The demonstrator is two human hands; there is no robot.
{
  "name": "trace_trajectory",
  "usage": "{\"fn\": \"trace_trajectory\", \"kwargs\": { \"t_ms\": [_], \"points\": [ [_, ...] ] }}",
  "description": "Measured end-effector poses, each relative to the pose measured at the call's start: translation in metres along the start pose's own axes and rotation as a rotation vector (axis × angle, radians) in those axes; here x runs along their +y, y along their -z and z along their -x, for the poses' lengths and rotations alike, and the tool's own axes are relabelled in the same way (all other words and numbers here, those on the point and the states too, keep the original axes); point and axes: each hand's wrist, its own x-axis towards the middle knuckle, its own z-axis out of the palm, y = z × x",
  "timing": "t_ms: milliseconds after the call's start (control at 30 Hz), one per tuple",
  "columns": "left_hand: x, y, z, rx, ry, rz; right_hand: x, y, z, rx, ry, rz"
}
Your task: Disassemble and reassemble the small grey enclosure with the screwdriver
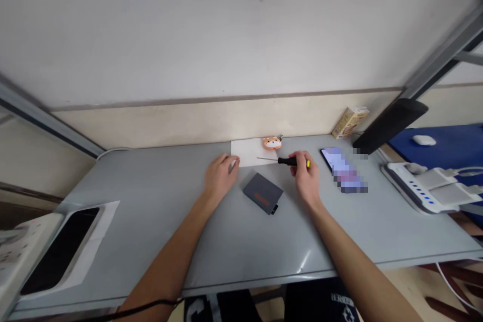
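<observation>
My right hand grips a screwdriver with a black and yellow handle, its thin shaft pointing left over a white sheet of paper. At the paper's left edge is my left hand, thumb and fingertips drawn together; whatever they pinch is too small to make out. Between the hands a dark grey, flat case with a reddish mark lies on the grey desk, a small black tab sticking out at its lower right corner. On the paper's back right part rests an orange and white animal-face case.
A lit phone lies right of my right hand. Beyond it stand a small carton, a dark upright object and a power strip with plugged chargers. At the left, a black-screened device lies on white paper. A wall borders the desk's back.
</observation>
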Motion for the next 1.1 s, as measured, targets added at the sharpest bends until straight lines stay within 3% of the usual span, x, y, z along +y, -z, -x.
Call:
{"fn": "trace_trajectory", "kwargs": {
  "t_ms": [67, 200, 367, 533, 700, 867, 1100],
  "points": [
    [0.020, 0.004, 0.013, -0.064, -0.072, 0.102, -0.001, 0.005, -0.004, 0.088, 0.022, -0.010],
    [0.049, 0.010, 0.035, -0.341, -0.205, 0.228, 0.001, 0.013, -0.011, 0.206, 0.046, -0.012],
    [0.034, 0.021, 0.024, -0.545, -0.245, 0.443, 0.001, 0.016, -0.011, 0.202, 0.082, 0.053],
    [0.014, 0.019, 0.013, -0.543, -0.163, 0.578, -0.004, 0.011, -0.001, 0.092, 0.137, 0.180],
    [0.022, 0.009, 0.016, -0.358, -0.223, 0.515, -0.005, 0.009, 0.003, 0.066, 0.158, 0.230],
    [0.026, 0.007, 0.016, -0.294, -0.303, 0.424, -0.005, 0.011, 0.000, 0.088, 0.152, 0.230],
    [0.028, 0.002, 0.016, -0.240, -0.310, 0.384, -0.006, 0.011, 0.004, -0.067, 0.172, 0.131]
  ]
}}
